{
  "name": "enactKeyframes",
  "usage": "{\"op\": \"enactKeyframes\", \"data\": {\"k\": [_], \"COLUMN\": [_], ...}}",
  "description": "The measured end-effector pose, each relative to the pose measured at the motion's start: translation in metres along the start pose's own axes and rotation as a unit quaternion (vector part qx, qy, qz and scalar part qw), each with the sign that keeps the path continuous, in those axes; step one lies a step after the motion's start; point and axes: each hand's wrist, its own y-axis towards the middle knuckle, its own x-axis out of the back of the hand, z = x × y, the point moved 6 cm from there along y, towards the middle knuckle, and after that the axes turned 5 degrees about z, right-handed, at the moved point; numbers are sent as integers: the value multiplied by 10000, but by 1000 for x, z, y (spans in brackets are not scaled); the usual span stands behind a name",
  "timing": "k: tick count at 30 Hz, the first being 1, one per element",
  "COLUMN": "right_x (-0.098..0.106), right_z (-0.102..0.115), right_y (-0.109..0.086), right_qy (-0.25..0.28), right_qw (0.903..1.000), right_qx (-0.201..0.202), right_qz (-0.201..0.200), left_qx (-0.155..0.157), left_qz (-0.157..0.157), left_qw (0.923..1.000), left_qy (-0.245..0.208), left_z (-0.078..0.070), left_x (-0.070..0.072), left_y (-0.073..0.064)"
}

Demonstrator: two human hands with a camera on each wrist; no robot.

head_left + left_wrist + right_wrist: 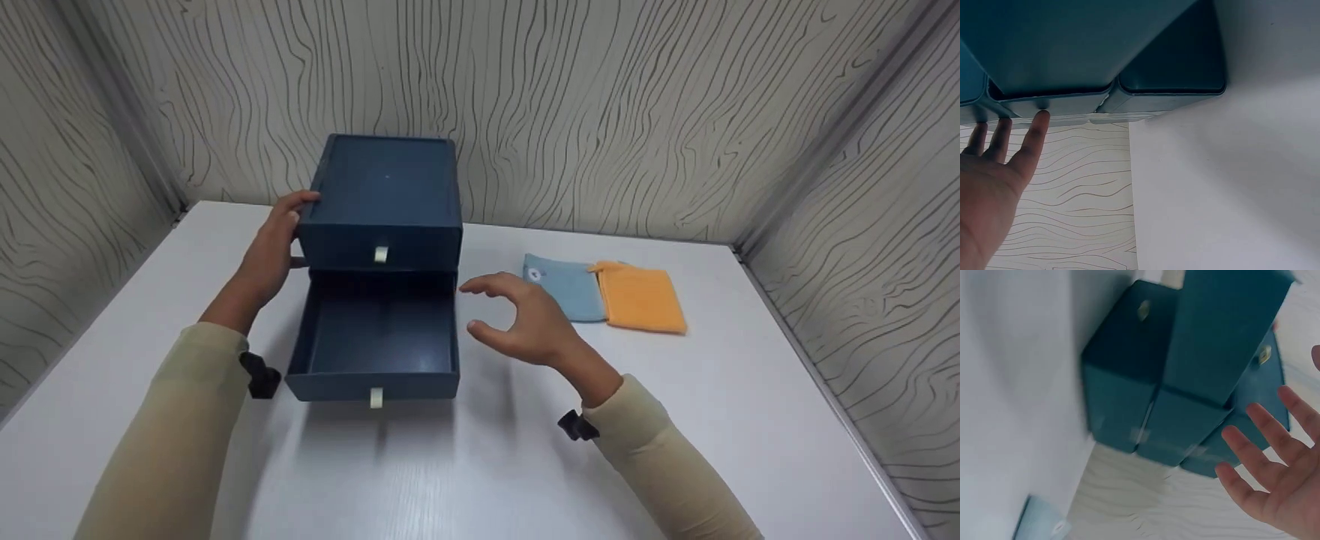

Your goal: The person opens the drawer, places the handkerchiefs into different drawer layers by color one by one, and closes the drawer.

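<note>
A dark blue drawer cabinet (pixel 390 184) stands at the back of the white table, several drawers tall. One drawer (pixel 373 387) below the top one is pulled out, and its inside is bare. My left hand (pixel 264 251) rests against the cabinet's left side with its fingers extended; the left wrist view shows the fingertips (pixel 1042 115) touching the side wall. Just right of the pulled-out drawer, my right hand (pixel 529 319) hovers with spread, slightly bent fingers and holds nothing. In the right wrist view those fingers (pixel 1252 467) appear beside the cabinet.
Right of the cabinet lie a folded light blue cloth (pixel 568 291) with a round patch and a folded orange cloth (pixel 643 298), edges touching. Wood-grain patterned panels (pixel 600 112) enclose the table (pixel 420 487) at the back and both sides.
</note>
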Motion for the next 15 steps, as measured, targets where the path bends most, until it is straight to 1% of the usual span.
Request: {"op": "enactKeyframes", "data": {"k": [6, 9, 15], "right_x": [7, 9, 8], "right_z": [-40, -61, -96], "right_y": [6, 9, 12], "right_qy": [-282, -396, -512], "right_qw": [9988, 9969, 9920], "right_qx": [-385, -668, -1154], "right_qz": [-117, -127, 46], "left_qx": [-46, -48, -36], "left_qz": [-38, -43, -57], "left_qw": [10000, 10000, 9999], "left_qy": [74, 39, -99], "left_z": [2, 3, 3], "left_x": [1, 1, 1], "left_y": [0, 1, 2]}}
